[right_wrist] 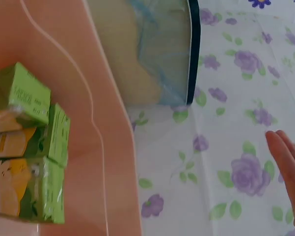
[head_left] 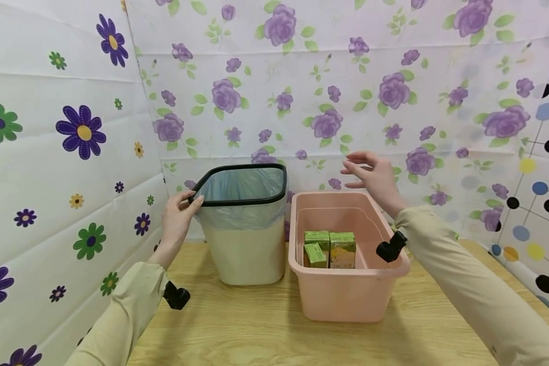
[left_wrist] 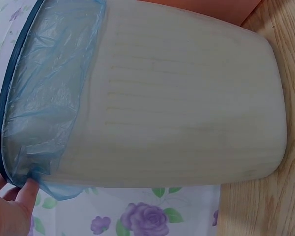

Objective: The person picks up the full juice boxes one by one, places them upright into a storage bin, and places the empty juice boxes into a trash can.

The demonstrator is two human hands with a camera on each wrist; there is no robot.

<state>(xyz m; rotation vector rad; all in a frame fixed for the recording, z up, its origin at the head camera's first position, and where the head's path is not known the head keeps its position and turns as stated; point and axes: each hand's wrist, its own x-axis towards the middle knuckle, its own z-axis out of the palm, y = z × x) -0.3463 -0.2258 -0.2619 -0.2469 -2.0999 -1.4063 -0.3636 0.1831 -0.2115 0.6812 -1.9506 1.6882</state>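
A cream trash can (head_left: 247,254) with a black rim (head_left: 238,202) and a light blue plastic liner (head_left: 256,185) stands upright on the left. My left hand (head_left: 176,221) pinches the rim at its near left corner; in the left wrist view the thumb (left_wrist: 27,196) lies against the folded-over liner. My right hand (head_left: 372,178) is in the air above the back right of a pink tub (head_left: 347,297), its fingers loosely extended and holding nothing. Inside the tub, green-topped juice boxes (head_left: 342,251) stand at the front left; they also show in the right wrist view.
Both containers stand close together on a wooden table (head_left: 238,330). Flower-printed cloth (head_left: 238,66) hangs right behind them, and another flowered cloth (head_left: 73,178) runs along the left. A dotted cloth (head_left: 530,223) lines the right side.
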